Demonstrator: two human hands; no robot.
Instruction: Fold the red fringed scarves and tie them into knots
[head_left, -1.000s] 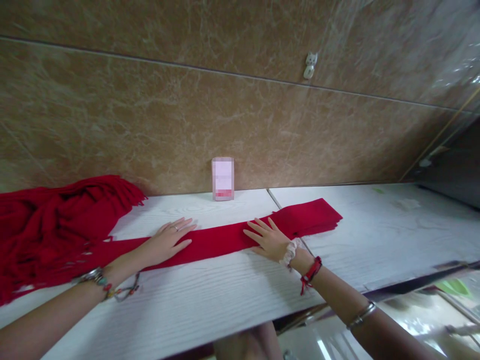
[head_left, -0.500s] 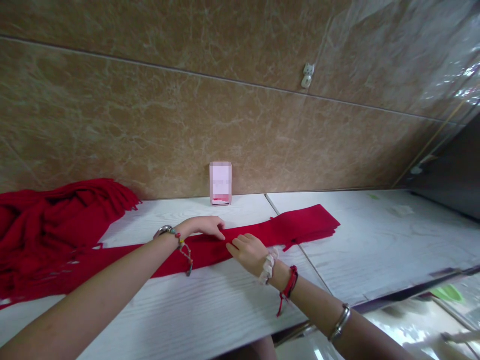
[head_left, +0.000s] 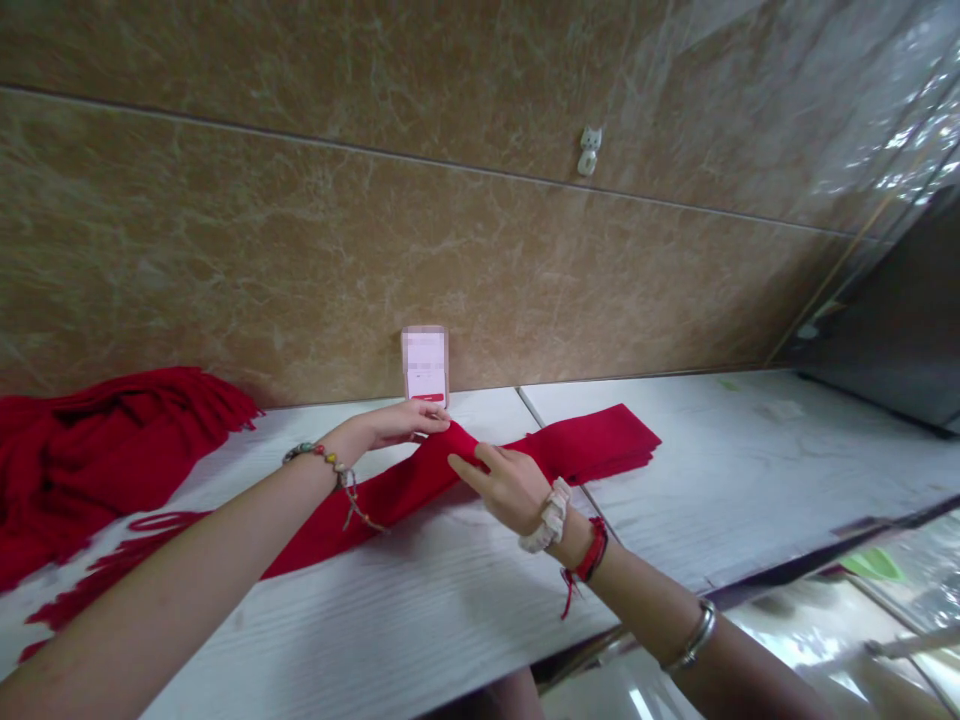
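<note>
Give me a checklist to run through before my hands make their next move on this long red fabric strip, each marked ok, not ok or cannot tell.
1. Left hand and right hand both at the long red fabric strip: ok.
2. Firm grip in both hands: cannot tell; fingers hide it.
3. Strip flat between the hands: not ok, raised into a peak.
4. Folded right end resting on the white wood-grain table: ok.
5. Fringe straight at the left end: not ok, strands splay.
6. Left hand clear of the upright pink-edged phone: cannot tell; they overlap in view.
</note>
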